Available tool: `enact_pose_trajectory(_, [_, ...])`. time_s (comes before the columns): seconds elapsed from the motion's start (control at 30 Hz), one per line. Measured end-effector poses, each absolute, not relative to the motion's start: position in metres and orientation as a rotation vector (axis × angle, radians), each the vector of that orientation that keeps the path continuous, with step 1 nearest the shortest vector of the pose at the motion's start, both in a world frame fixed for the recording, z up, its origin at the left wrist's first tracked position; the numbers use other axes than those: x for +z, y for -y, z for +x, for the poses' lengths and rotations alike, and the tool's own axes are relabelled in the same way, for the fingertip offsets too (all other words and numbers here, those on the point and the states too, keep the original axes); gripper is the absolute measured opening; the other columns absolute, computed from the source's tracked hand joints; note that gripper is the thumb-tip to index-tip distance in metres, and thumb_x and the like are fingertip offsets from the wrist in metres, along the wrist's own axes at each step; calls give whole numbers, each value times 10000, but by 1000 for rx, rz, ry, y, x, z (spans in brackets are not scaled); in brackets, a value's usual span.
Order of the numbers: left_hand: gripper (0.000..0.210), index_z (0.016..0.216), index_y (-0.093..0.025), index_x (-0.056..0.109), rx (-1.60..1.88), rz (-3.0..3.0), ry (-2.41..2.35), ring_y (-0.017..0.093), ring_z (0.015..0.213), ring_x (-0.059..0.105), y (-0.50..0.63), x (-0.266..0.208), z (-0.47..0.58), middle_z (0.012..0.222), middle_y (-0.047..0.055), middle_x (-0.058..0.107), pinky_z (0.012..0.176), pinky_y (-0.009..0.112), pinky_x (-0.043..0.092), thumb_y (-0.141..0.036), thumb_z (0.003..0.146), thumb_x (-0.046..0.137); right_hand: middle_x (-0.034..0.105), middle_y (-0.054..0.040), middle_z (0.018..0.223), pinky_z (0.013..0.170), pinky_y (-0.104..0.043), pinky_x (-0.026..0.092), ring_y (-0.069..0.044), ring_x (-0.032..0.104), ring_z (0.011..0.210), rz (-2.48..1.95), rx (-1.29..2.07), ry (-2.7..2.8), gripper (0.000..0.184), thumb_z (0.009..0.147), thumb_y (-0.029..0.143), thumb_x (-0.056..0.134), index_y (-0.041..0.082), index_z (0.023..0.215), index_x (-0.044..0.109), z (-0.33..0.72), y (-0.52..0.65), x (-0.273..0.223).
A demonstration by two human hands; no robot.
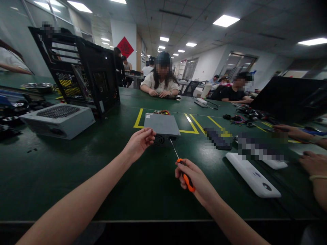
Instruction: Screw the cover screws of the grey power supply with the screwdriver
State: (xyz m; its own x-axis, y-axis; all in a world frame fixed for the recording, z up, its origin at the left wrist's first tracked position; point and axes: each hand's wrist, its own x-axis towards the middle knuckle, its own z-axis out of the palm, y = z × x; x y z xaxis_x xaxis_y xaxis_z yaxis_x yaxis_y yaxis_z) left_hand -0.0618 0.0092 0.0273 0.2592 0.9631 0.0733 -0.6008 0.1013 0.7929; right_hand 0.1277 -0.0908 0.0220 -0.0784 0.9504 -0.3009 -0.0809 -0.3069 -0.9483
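A grey computer power supply [162,123] lies on the green table, its dark fan grille and socket side facing me and coloured cables at its back. My right hand [195,177] is wrapped around the orange and black handle of a screwdriver [188,182]. The thin shaft points up and left, its tip at or just in front of the socket side; contact is unclear. My left hand [141,141] is by the supply's near left corner, thumb and fingers pinched together. Whatever may be between those fingertips is too small to make out.
At left stand a second grey power supply [60,119], a black computer case [84,71] and a metal bowl [38,87]. Yellow tape [138,118] marks the table. To the right lie a white power bank-like device [252,175] and cables [237,119]. A co-worker's hands [313,163] reach in there; a person sits opposite.
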Motion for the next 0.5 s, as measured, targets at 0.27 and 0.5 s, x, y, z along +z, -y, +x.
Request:
enact_pose_trajectory(0.27, [46,824,-154,595,1121,702,-456,74,703,578,5,30,-51,822,6,601,659,199,477,-167,781,585,549,40,636,378,-173,320,-48,422,404,-1103,1514,1175,249,794,437,519,202,851,462,92,111,26])
enact_pose_trajectory(0.5, [68,844,-159,610,1041,723,-381,71,717,568,12,30,-51,840,10,595,706,209,470,-176,795,566,550,45,627,368,-166,291,-43,413,390,-1046,1462,1122,232,803,430,517,209,851,468,80,112,15])
